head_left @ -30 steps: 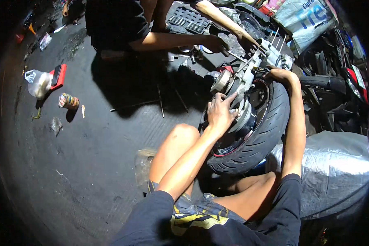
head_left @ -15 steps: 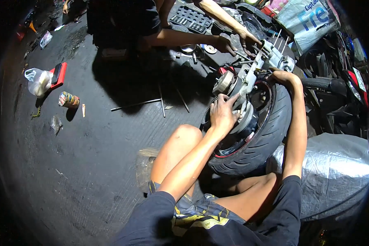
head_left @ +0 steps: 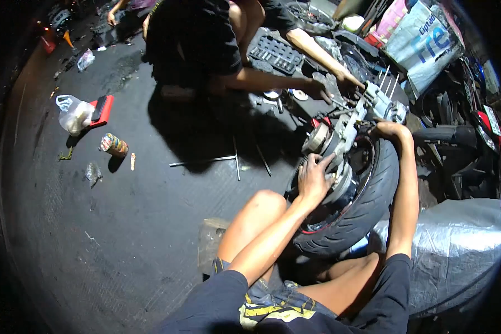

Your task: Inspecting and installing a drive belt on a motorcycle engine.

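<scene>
My left hand (head_left: pixel 315 181) has its fingers curled on the metal engine casing (head_left: pixel 350 121) of a scooter's rear assembly, beside a round housing (head_left: pixel 317 139). My right hand (head_left: pixel 394 131) grips the casing's far side, its fingertips partly hidden. The wheel (head_left: pixel 356 217), with a black tyre and red rim line, leans by my legs under the casing. Across from me, a co-worker's hand (head_left: pixel 348 80) is at the casing's upper end near long studs (head_left: pixel 389 83); their other hand (head_left: pixel 317 91) holds a metal tool.
A socket case (head_left: pixel 275 54) lies beside the co-worker. T-handle wrenches (head_left: pixel 206 162), a plastic bag (head_left: pixel 72 117), a red case (head_left: pixel 103 117) and a striped can (head_left: pixel 114 146) sit on the floor leftward. Motorbike parts (head_left: pixel 456 133) and a silver cover (head_left: pixel 451 239) crowd the right.
The whole view has shifted, so the scene sits lower and further right. Both my hands keep their places on the assembly. The co-worker's hands have shifted slightly around the upper end.
</scene>
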A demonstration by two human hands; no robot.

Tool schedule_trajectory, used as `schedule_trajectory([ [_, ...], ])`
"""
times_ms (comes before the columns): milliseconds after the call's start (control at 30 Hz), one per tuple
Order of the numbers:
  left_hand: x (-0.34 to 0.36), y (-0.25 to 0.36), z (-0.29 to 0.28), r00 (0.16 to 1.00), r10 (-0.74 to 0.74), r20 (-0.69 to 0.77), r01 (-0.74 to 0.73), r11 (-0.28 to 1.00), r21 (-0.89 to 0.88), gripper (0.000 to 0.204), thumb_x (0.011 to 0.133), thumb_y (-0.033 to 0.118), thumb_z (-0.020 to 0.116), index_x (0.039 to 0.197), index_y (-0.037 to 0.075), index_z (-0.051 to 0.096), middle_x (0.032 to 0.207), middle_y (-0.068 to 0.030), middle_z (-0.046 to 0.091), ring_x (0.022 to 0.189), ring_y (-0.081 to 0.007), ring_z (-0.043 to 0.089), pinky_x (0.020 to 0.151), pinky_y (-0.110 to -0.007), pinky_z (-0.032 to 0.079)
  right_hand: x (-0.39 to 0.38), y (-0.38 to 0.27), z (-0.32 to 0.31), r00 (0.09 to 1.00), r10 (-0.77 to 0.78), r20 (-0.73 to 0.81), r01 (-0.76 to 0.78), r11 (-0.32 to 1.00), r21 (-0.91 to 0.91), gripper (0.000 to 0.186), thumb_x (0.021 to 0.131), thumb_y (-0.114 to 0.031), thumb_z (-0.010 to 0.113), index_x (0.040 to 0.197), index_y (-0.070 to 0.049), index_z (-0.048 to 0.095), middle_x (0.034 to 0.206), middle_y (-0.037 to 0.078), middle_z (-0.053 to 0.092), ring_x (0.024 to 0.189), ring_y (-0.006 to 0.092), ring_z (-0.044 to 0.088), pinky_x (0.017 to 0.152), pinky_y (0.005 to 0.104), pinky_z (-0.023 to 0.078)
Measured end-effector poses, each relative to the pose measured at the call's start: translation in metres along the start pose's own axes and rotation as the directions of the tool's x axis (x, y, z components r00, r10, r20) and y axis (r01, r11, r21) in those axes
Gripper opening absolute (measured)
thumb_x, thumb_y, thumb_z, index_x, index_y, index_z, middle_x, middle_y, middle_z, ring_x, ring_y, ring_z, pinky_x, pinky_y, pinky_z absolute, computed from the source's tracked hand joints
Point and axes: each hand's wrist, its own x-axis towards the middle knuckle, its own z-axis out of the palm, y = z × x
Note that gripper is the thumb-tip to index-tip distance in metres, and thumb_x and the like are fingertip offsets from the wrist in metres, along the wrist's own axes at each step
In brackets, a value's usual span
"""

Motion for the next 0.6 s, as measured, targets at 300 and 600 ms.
schedule_trajectory([
  [300, -0.001, -0.009, 0.011, 0.993, 0.049, -0.108, -0.055, 0.997, -0.057, 0.07, 0.062, 0.018, 0.093, 0.126, 0.015, 0.064, 0.12, -0.0118, 0.061, 0.113, -0.0363, 0.061, 0.094, -0.047, 0.05, -0.01, -0.017, 0.012, 0.994, 0.07, -0.079, -0.07, 0.997, 0.013, 0.053, 0.093, -0.015, 0.047, 0.142, 0.006, 0.048, 0.116, 0.017, 0.067, 0.1, 0.0203, 0.064, 0.095, 0.0326, 0.05],
  [600, -0.002, -0.013, 0.017, 0.994, 0.017, -0.106, -0.024, 0.998, -0.061, 0.065, 0.067, 0.022, 0.091, 0.125, 0.015, 0.063, 0.123, -0.0108, 0.06, 0.117, -0.0351, 0.06, 0.097, -0.048, 0.048, -0.017, -0.03, 0.015, 0.984, 0.138, -0.112, -0.128, 0.988, 0.087, 0.054, 0.093, -0.016, 0.045, 0.142, 0.006, 0.048, 0.12, 0.018, 0.066, 0.103, 0.0208, 0.063, 0.097, 0.0322, 0.049],
])
